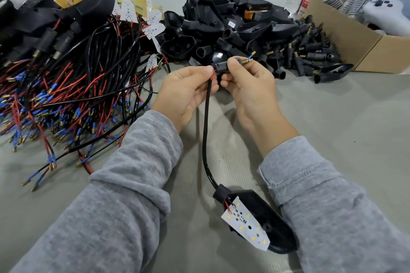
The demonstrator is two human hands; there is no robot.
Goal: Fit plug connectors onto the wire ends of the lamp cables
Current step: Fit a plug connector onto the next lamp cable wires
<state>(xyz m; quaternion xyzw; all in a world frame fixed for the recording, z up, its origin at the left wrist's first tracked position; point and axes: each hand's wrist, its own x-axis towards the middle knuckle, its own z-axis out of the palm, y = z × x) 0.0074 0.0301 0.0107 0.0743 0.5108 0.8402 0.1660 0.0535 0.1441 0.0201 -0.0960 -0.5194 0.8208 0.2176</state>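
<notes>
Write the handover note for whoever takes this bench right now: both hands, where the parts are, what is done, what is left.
Left hand: grip pinches the black sheathed lamp cable just below its red wire.
Right hand: grip holds the black plastic plug connector on the cable end; blue-sleeved brass-tipped wire ends stick out past its brass threaded tip.
The cable runs down to the black lamp housing with white LED board, lying on the grey table.
Done: connector threaded onto this cable; whether it is seated, cannot tell.
Left: the heap of red and black cables at left; spare black connectors piled at right.
</notes>
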